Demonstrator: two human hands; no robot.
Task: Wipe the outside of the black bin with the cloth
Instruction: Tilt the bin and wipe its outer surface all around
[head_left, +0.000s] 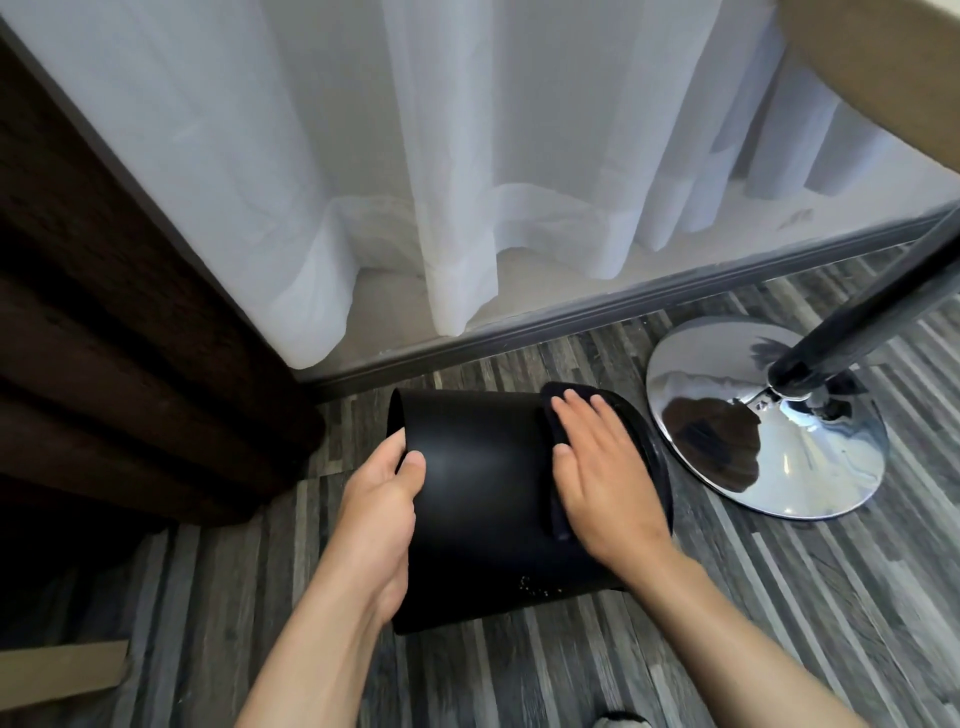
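One black bin (483, 499), one dark cloth (551, 415), two bare hands. Bin tipped onto its side above the grey wood-patterned floor (753, 623), long axis running left to right across the view, slightly slanted; one circular end toward the left, the wider end toward the right, beside the chrome pedestal base (727, 415). Whether that right end is the open mouth: cannot tell. Pale specks near the lower edge of the wall.

Left hand (382, 514) clamped on the left end of the bin, thumb lying on the outer wall, fingers curled round the edge out of sight. Right hand (597, 467) spread flat, fingers together and extended, palm pressing the cloth against the upper right part of the outer wall; nothing pinched between finger and thumb. Cloth folded, showing as a dark strip along the thumb side of the hand and past the fingertips.

One sheer white curtain (415, 156) behind, one dark wooden panel (104, 312) at left, one strip of brown cardboard (62, 670) at lower left.
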